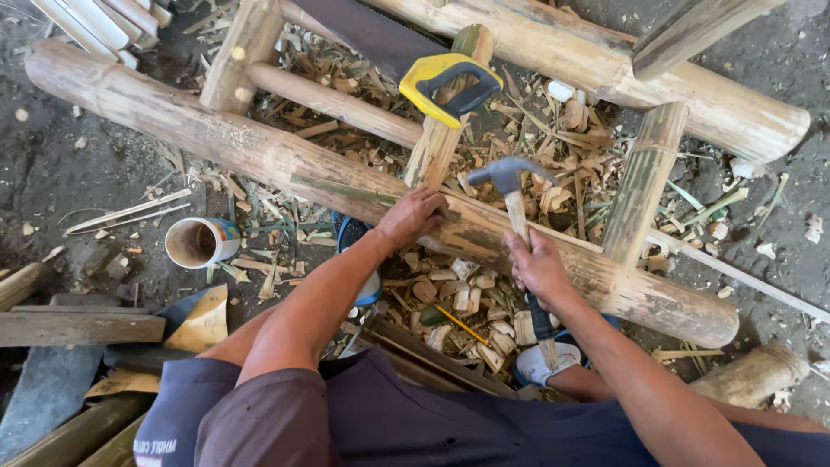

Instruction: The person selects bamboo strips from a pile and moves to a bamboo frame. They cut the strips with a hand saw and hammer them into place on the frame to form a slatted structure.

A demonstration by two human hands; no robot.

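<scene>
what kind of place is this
Likely an informal bamboo workshop on a dirt floor: thick bamboo pole frame, scattered bamboo shavings, a yellow-handled handsaw, and a claw hammer in the right hand.

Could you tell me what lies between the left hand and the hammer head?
In the head view, only the bare bamboo pole lies between the left hand and hammer head.

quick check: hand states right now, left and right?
Left hand: fingers curled, pressing down on the long bamboo pole; whether it pinches anything cannot be told.
Right hand: closed around the claw hammer handle.
</scene>
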